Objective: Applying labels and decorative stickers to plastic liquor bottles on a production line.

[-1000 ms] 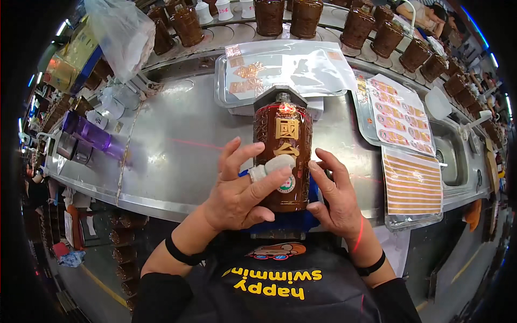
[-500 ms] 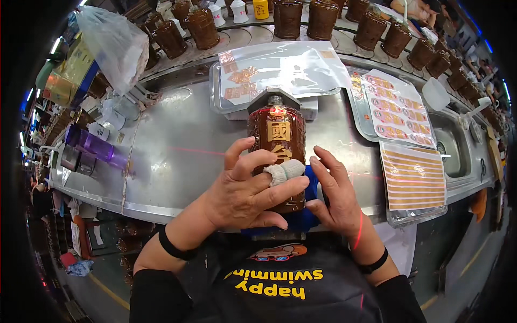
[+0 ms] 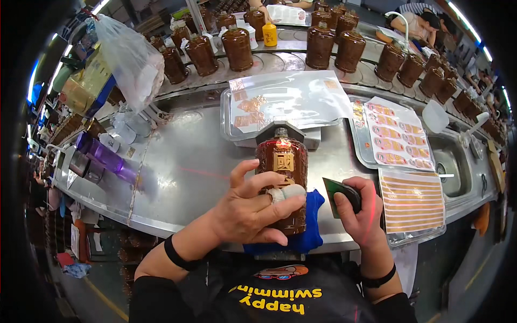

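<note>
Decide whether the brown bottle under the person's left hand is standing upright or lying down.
Lying down. The brown bottle rests lengthwise on a blue cloth, neck pointing away from the person, with the left hand pressed on it.

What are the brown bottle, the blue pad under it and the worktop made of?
Brown bottle: likely glazed ceramic, glossy highlights, gold emblem.
Blue pad: soft cloth, matte and creased.
Worktop: stainless steel, brushed grey sheen with blurred reflections.

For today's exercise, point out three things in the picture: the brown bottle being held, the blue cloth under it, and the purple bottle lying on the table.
brown bottle [image 3: 282, 161]: head view, upper front face.
blue cloth [image 3: 314, 215]: head view, right fold.
purple bottle [image 3: 105, 158]: head view, mid body.
</note>
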Action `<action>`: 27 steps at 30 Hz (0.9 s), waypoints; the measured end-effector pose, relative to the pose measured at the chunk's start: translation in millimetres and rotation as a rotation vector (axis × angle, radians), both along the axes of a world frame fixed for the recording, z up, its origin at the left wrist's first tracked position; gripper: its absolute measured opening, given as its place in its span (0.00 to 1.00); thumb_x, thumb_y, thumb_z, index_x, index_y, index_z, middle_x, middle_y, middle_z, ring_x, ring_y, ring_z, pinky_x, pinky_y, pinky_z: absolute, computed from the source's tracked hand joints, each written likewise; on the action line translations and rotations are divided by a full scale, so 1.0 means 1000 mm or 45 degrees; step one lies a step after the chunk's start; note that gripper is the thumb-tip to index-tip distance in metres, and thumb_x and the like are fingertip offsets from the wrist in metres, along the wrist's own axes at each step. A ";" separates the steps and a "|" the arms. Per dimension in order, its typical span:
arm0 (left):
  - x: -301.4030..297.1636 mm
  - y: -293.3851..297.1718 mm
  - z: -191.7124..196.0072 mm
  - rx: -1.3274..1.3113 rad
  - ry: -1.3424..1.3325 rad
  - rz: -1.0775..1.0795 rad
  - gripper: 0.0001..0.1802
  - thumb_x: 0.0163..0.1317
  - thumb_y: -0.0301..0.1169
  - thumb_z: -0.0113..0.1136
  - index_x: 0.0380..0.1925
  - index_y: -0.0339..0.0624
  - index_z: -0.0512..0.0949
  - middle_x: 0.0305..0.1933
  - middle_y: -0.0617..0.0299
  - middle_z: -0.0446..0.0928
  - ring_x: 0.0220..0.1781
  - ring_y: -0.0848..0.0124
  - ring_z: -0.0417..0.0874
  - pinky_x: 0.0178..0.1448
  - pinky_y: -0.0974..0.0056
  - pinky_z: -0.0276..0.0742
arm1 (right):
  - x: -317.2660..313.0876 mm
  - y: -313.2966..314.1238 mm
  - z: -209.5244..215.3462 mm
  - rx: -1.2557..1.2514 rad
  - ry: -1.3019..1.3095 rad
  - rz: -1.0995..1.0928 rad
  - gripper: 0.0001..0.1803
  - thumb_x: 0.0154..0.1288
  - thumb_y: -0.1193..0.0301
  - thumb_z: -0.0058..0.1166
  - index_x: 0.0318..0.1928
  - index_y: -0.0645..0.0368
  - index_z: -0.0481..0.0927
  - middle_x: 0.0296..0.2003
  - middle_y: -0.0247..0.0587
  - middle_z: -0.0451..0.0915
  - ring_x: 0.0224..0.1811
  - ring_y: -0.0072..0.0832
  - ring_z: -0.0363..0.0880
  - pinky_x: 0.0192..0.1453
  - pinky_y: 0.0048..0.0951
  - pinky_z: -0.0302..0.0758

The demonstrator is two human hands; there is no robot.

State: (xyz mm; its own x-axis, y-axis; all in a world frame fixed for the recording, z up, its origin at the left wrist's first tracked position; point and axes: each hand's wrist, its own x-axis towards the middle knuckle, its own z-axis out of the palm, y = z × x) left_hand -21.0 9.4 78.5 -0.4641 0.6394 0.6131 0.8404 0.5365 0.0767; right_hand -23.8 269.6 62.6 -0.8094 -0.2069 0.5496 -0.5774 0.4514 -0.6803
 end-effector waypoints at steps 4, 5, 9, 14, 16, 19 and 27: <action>-0.011 -0.009 -0.002 0.010 -0.024 0.041 0.32 0.65 0.61 0.46 0.55 0.52 0.79 0.36 0.69 0.81 0.57 0.66 0.73 0.74 0.48 0.47 | -0.008 -0.004 0.012 -0.111 -0.271 0.072 0.13 0.63 0.73 0.61 0.45 0.65 0.75 0.28 0.44 0.81 0.26 0.29 0.82 0.30 0.27 0.76; -0.015 -0.010 -0.002 0.014 -0.021 0.044 0.32 0.65 0.61 0.46 0.55 0.52 0.79 0.36 0.69 0.81 0.57 0.66 0.73 0.74 0.48 0.47 | -0.014 -0.005 0.013 -0.044 -0.195 0.091 0.13 0.63 0.73 0.62 0.45 0.65 0.76 0.28 0.44 0.81 0.27 0.27 0.82 0.31 0.26 0.76; -0.029 -0.013 -0.003 0.106 -0.028 0.039 0.31 0.66 0.59 0.47 0.57 0.51 0.78 0.34 0.68 0.82 0.57 0.65 0.73 0.73 0.48 0.48 | -0.026 -0.011 0.025 -0.030 -0.226 0.155 0.14 0.61 0.73 0.62 0.46 0.64 0.77 0.29 0.44 0.82 0.29 0.25 0.82 0.34 0.25 0.77; -0.043 -0.018 -0.007 0.142 -0.079 0.075 0.29 0.69 0.56 0.47 0.60 0.51 0.77 0.36 0.67 0.83 0.58 0.62 0.71 0.72 0.49 0.49 | -0.039 -0.018 0.038 -0.104 -0.415 0.122 0.14 0.61 0.73 0.63 0.45 0.64 0.77 0.29 0.41 0.81 0.29 0.23 0.80 0.34 0.24 0.76; -0.048 -0.017 -0.005 0.179 -0.117 0.092 0.27 0.70 0.52 0.47 0.60 0.50 0.77 0.38 0.66 0.83 0.56 0.62 0.71 0.69 0.49 0.51 | -0.047 -0.020 0.041 -0.063 -0.308 0.128 0.13 0.61 0.73 0.63 0.45 0.64 0.78 0.29 0.41 0.81 0.29 0.22 0.79 0.35 0.24 0.76; -0.052 -0.013 -0.005 0.305 -0.213 0.066 0.25 0.70 0.49 0.49 0.58 0.48 0.77 0.41 0.64 0.84 0.53 0.62 0.71 0.67 0.51 0.53 | -0.058 -0.023 0.043 -0.055 -0.193 0.146 0.12 0.60 0.74 0.63 0.44 0.63 0.80 0.31 0.40 0.82 0.32 0.22 0.79 0.36 0.25 0.75; -0.063 -0.005 -0.015 0.647 -0.290 0.155 0.21 0.70 0.41 0.52 0.55 0.40 0.76 0.47 0.57 0.81 0.47 0.58 0.74 0.56 0.58 0.68 | -0.097 -0.041 0.063 -0.018 -0.288 0.175 0.14 0.60 0.68 0.61 0.43 0.62 0.80 0.30 0.39 0.82 0.32 0.23 0.78 0.39 0.26 0.76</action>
